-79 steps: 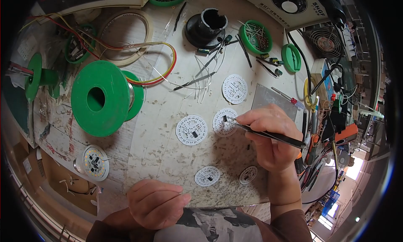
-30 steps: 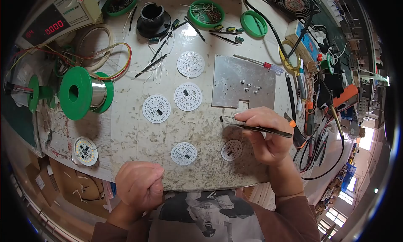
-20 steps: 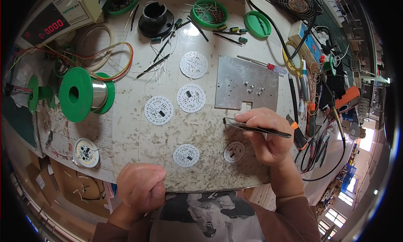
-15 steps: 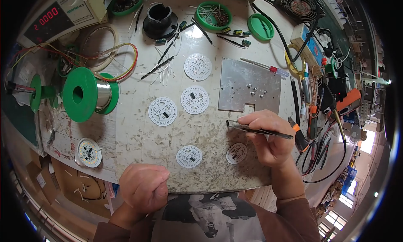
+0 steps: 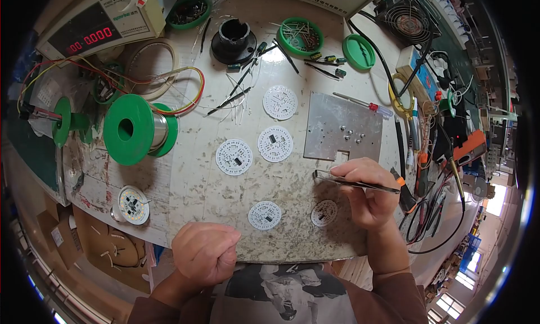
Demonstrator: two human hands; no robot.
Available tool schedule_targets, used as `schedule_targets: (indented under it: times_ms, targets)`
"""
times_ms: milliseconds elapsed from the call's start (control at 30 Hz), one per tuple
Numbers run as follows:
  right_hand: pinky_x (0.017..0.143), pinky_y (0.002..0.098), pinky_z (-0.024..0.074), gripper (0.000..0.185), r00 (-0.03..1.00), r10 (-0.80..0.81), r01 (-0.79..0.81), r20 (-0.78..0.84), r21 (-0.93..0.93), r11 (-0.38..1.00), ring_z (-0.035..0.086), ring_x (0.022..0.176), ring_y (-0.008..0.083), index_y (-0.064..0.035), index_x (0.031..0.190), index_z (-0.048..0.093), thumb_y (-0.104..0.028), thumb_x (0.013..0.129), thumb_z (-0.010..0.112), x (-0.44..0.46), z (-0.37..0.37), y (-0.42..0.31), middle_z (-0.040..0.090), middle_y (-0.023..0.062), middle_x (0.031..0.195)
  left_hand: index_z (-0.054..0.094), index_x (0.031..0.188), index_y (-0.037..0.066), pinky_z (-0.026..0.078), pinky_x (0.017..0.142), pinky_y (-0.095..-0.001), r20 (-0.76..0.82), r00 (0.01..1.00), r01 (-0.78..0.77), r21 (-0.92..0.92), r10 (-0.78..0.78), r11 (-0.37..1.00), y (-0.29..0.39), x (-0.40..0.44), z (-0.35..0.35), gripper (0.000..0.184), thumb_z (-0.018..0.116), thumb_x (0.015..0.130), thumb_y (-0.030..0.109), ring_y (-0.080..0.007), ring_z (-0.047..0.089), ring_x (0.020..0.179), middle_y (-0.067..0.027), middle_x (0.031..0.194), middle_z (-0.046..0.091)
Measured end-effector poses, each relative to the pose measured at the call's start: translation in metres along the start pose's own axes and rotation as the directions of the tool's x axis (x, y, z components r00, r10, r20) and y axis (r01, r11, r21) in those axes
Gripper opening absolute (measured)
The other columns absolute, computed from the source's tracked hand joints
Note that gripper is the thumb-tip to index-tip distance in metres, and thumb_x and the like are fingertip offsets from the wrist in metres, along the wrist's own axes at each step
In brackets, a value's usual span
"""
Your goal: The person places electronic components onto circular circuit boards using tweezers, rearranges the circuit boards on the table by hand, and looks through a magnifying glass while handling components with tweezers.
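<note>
My right hand (image 5: 371, 197) grips a pair of dark tweezers (image 5: 365, 184), their tips pointing left above the bench. A small black piece (image 5: 316, 174), like a chip, sits at the tips; its details are too small to make out. Below the tweezers lies a small round circuit board (image 5: 324, 213). To its left is another white round board (image 5: 265, 215) with a black chip. My left hand (image 5: 205, 251) rests closed in a fist at the bench's front edge, nothing showing in it. Farther back lie three more round boards, including a left one (image 5: 234, 157) and a middle one (image 5: 275, 144).
A metal plate (image 5: 343, 127) and a screwdriver (image 5: 374, 107) lie behind my right hand. At left stand a green solder spool (image 5: 129, 129) and an LED board (image 5: 134, 205). Green dishes of parts (image 5: 301, 50) are at the back; cables and tools (image 5: 422, 172) crowd the right.
The whole view has shifted, so the bench items appear farther right and lower. Both hands keep nearly the same pose over the bench. The red digits on the meter read differently.
</note>
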State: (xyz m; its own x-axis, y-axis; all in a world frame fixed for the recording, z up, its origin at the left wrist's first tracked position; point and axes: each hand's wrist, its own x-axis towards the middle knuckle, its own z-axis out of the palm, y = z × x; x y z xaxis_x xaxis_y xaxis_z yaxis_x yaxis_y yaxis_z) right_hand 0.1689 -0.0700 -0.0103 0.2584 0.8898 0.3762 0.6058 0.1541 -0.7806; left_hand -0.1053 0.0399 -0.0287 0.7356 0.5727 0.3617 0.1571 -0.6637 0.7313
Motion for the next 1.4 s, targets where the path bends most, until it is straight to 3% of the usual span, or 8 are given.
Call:
schedule_targets:
  times_ms: [433, 633, 767, 1400]
  targets:
    - [0.072, 0.0347, 0.0522, 0.018, 1.000, -0.011, 0.010, 0.007, 0.064, 0.998, 0.066, 0.078, 0.0266, 0.0008, 0.093, 0.059, 0.009, 0.078, 0.063, 0.025, -0.001, 0.004, 0.069, 0.0152, 0.088, 0.063, 0.094, 0.009, 0.048, 0.055, -0.0294, -0.030, 0.999, -0.029, -0.031, 0.028, 0.999, -0.004, -0.001, 0.000, 0.015, 0.064, 0.080, 0.007, -0.0195, 0.067, 0.071, -0.0013, 0.080, 0.064]
    - [0.067, 0.0275, 0.0518, 0.018, 0.998, 0.051, -0.055, -0.044, -0.099, 0.994, 0.067, 0.075, 0.0205, 0.0017, 0.095, 0.062, 0.009, 0.078, 0.064, 0.048, 0.011, 0.011, 0.069, 0.0114, 0.091, 0.063, 0.094, 0.010, 0.048, 0.054, -0.0286, -0.018, 0.999, -0.042, -0.023, 0.042, 0.999, -0.006, -0.003, -0.001, 0.015, 0.064, 0.080, 0.008, -0.0187, 0.067, 0.071, -0.0009, 0.082, 0.064]
    - [0.064, 0.0289, 0.0525, 0.016, 0.999, -0.021, 0.013, -0.026, -0.262, 0.965, 0.067, 0.072, 0.0216, 0.0016, 0.095, 0.064, 0.003, 0.080, 0.068, 0.059, 0.019, 0.012, 0.068, 0.0108, 0.089, 0.063, 0.094, 0.010, 0.049, 0.054, -0.0282, -0.007, 0.999, -0.041, -0.033, 0.041, 0.999, -0.007, -0.003, -0.003, 0.015, 0.064, 0.079, 0.008, -0.0182, 0.067, 0.070, -0.0006, 0.082, 0.064]
    - [0.061, 0.0296, 0.0519, 0.019, 0.994, -0.108, 0.102, -0.008, -0.280, 0.954, 0.066, 0.069, 0.0236, 0.0024, 0.094, 0.062, 0.001, 0.078, 0.072, 0.058, 0.020, 0.017, 0.068, 0.0120, 0.086, 0.066, 0.090, 0.009, 0.048, 0.050, -0.0275, -0.035, 0.998, -0.044, -0.035, 0.042, 0.998, -0.008, -0.002, -0.001, 0.011, 0.064, 0.079, 0.009, -0.0177, 0.067, 0.067, -0.0014, 0.078, 0.064]
